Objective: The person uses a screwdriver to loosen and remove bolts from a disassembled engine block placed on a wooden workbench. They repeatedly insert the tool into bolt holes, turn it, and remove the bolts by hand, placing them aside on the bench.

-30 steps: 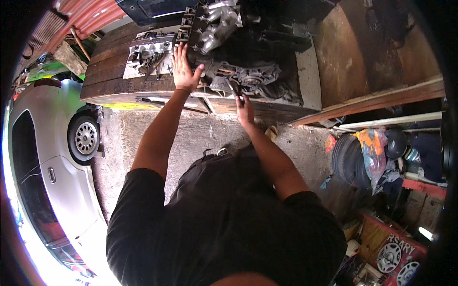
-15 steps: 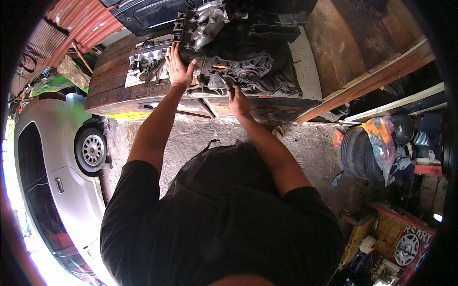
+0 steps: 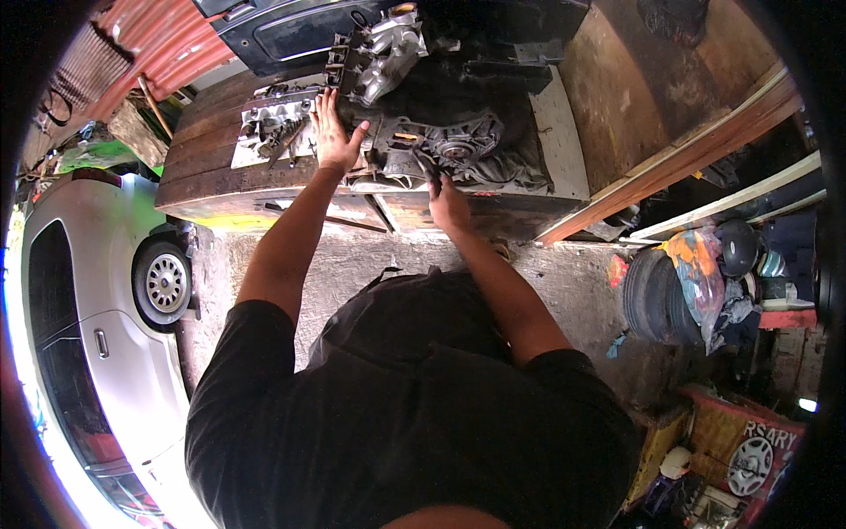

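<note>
On the workbench (image 3: 203, 181), right hand (image 3: 449, 204) grips a dark tool (image 3: 429, 169); left hand (image 3: 335, 137) lies spread.

right hand (image 3: 449, 204) fingers hidden around dark tool (image 3: 429, 169)

A wooden workbench (image 3: 207, 167) stands on a rough concrete floor (image 3: 370, 251); a silver car (image 3: 97, 326) is parked at left, what look like stacked tyres (image 3: 652, 295) at right.

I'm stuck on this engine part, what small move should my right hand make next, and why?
Probably work the dark tool in the right hand against the grey engine part: its tip sits there, and the left hand lies flat beside, steadying.
</note>
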Tool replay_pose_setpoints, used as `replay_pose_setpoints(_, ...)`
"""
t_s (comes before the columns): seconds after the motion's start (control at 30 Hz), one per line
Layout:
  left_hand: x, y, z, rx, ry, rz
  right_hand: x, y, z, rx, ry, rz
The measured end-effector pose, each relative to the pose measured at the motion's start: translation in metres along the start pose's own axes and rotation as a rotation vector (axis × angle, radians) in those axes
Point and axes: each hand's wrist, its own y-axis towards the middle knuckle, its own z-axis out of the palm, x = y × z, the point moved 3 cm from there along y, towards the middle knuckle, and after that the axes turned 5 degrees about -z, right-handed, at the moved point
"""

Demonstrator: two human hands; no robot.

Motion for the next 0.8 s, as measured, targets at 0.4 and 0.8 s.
replay_pose_setpoints(0.4,0.001,-0.005,-0.005,0.014,-0.019,-0.026,0.005,0.011,0.042,0.046,0.158,0.147)
replay_pose_setpoints(0.8,0.000,-0.005,-0.004,0.015,-0.027,-0.022,0.012,0.013,0.022,-0.034,0.043,0.017)
